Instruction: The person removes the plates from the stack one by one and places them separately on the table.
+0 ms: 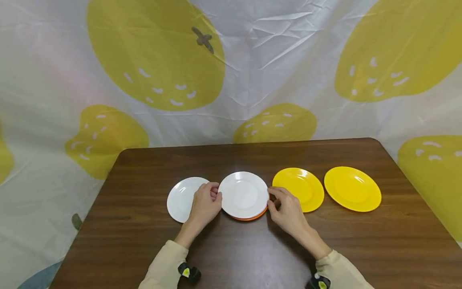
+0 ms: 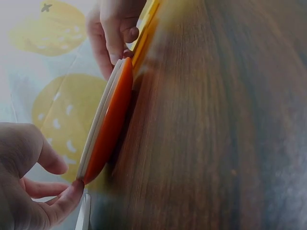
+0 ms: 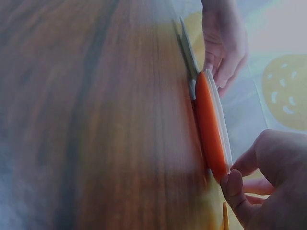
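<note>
Yellow-fruit cloth (image 1: 274, 80) hung beyond left hand (image 1: 206, 204) and right hand (image 1: 287, 209). Brown desk (image 1: 245, 257) spread beneath both. Two yellow plates (image 1: 353, 188) lay beyond and right of right hand. Plate stack (image 1: 243, 194), white over orange, sat between hands, each pinching its rim. Lone white plate (image 1: 181, 197) lay partly hidden behind left hand.

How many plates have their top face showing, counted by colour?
White: 2, left plate and middle plate
Yellow: 2, inner yellow plate and far-right plate
Orange: 0, only an orange side shows under the middle plate
Total: 4
</note>
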`<state>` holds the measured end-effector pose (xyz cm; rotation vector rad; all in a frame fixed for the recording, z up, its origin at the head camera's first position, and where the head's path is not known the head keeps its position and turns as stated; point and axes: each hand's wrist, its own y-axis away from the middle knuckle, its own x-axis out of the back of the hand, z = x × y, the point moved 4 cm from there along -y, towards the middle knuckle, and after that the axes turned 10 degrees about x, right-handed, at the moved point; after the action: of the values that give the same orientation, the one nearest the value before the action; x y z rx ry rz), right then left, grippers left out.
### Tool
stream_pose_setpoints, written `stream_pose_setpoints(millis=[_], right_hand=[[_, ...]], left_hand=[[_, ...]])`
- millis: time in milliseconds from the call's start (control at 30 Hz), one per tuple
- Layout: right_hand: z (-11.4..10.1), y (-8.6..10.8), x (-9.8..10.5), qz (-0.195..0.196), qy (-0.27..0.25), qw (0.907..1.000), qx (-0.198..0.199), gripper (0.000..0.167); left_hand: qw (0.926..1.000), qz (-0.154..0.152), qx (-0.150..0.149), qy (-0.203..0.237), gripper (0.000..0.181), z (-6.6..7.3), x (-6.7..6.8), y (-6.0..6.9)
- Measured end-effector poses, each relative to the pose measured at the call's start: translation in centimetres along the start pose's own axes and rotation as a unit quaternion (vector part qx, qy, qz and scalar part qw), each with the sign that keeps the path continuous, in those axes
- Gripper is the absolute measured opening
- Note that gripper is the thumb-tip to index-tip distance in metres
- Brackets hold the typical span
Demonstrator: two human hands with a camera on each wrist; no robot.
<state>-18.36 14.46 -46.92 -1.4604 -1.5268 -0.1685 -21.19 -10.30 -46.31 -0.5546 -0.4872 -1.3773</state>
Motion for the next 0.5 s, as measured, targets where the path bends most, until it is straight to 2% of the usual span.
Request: stream_pose_setpoints(millis=[233, 333, 500], right_hand=[[0.1, 0.0, 0.0, 0.022, 0.007, 0.9995, 0.019, 0.034], [0.2, -0.1, 0.0, 0.024, 0.009, 0.9995, 0.019, 0.034], [0.0, -0.3, -0.3, 0.017, -0.001, 0.9997, 0.019, 0.033]], left_hand=[[0.9998, -0.009, 0.018, 0.009, 0.026, -0.4, -0.2, -0.3], [0.9994, -0.015, 0.025, 0.019, 0.026, -0.5, -0.3, -0.4], [0.9974, -0.021, 0.055, 0.043, 0.027, -1.0, -0.1, -0.7]])
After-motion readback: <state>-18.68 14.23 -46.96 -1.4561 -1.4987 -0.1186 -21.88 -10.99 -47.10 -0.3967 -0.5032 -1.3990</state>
